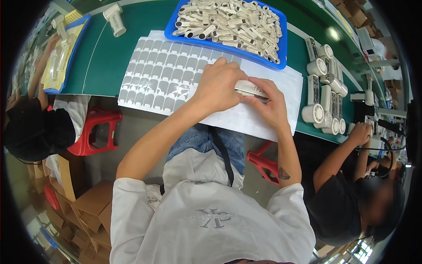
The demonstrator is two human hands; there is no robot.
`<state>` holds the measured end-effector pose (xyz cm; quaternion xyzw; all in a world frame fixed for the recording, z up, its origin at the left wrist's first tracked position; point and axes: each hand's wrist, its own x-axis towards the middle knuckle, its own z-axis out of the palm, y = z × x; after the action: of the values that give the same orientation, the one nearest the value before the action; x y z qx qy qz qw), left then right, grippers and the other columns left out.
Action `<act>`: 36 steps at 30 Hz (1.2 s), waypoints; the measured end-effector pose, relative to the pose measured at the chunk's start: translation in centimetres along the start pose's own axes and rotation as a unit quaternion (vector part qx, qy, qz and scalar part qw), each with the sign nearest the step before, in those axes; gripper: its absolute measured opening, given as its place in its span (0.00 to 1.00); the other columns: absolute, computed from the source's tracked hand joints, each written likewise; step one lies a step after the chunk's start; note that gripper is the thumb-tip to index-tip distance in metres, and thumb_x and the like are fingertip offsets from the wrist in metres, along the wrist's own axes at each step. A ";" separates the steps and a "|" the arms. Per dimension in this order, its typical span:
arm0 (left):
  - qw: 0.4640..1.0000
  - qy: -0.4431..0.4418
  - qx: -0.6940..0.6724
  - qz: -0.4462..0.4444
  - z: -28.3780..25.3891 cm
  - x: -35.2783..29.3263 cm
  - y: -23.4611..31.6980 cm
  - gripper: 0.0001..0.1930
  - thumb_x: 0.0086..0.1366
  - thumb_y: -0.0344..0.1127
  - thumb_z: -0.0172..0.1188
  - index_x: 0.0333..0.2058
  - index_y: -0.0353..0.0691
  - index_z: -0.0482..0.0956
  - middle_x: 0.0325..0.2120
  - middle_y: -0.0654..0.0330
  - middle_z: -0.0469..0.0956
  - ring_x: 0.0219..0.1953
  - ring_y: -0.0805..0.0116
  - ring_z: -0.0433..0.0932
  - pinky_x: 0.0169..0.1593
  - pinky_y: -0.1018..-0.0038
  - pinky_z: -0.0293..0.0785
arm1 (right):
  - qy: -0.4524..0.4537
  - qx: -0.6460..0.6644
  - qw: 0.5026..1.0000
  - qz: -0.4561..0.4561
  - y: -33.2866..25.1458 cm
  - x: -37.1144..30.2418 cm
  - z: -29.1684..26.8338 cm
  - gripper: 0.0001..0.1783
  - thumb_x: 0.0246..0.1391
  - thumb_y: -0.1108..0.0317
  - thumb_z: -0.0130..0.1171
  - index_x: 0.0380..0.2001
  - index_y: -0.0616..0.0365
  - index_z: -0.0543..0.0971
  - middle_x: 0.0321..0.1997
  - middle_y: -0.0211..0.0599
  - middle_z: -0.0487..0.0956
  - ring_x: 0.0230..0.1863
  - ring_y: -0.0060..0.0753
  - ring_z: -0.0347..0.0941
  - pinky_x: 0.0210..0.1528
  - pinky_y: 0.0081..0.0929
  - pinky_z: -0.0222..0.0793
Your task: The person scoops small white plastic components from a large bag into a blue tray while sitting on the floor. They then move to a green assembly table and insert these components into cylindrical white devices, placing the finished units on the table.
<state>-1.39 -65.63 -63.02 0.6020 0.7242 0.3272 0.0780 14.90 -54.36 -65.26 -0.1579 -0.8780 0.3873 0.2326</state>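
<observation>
Between my two hands is a white elongated plastic fan part (252, 88) with dark printing on its side, held just above white sheets. My left hand (220, 84) has its fingers closed over the part's left end and hides much of it. From the other end, my right hand (271, 104) grips it between thumb and fingers. Beside my left hand lies a sheet of grey rounded stickers (154, 71) in rows. Beyond my hands sits a blue tray (285, 39) heaped with small white plastic pieces (228, 22), several with dark round ends.
White handheld fans (313, 113) stand grouped at the right on the green table (145, 18). Another white fan body (115, 20) lies at the far left, near a blue-edged tray (78, 48). Co-workers sit on both sides; a red stool (102, 132) is at left.
</observation>
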 end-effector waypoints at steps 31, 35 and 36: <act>0.813 0.303 -0.493 -0.064 -6.9 -10.2 -6.4 0.17 0.62 0.41 0.51 0.43 0.34 0.63 0.30 0.45 0.76 0.38 0.50 0.80 0.45 0.58 0.75 | -0.077 -0.086 0.993 0.007 -6.4 6.2 6.7 0.15 0.50 0.69 0.62 0.42 0.61 0.78 0.38 0.41 0.75 0.30 0.40 0.75 0.33 0.32 0.71; 0.769 0.290 -0.564 -0.073 -6.4 -9.2 -4.9 0.12 0.56 0.23 0.54 0.40 0.33 0.67 0.30 0.50 0.78 0.37 0.60 0.79 0.46 0.64 0.75 | -0.056 -0.095 0.993 0.033 -6.5 6.3 8.9 0.15 0.48 0.72 0.62 0.41 0.61 0.78 0.36 0.41 0.74 0.31 0.43 0.74 0.34 0.34 0.71; 0.778 0.277 -0.558 -0.076 -6.4 -9.1 -4.6 0.13 0.55 0.21 0.55 0.40 0.33 0.67 0.30 0.51 0.78 0.37 0.61 0.79 0.46 0.65 0.75 | -0.047 -0.084 0.994 0.042 -6.5 6.2 9.1 0.14 0.48 0.72 0.62 0.41 0.62 0.78 0.36 0.41 0.73 0.31 0.43 0.74 0.33 0.34 0.70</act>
<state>-6.04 -76.72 -63.20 0.2799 0.4482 0.8197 0.2212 4.23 -61.28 -64.01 -0.1957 -0.9099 0.3287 0.1607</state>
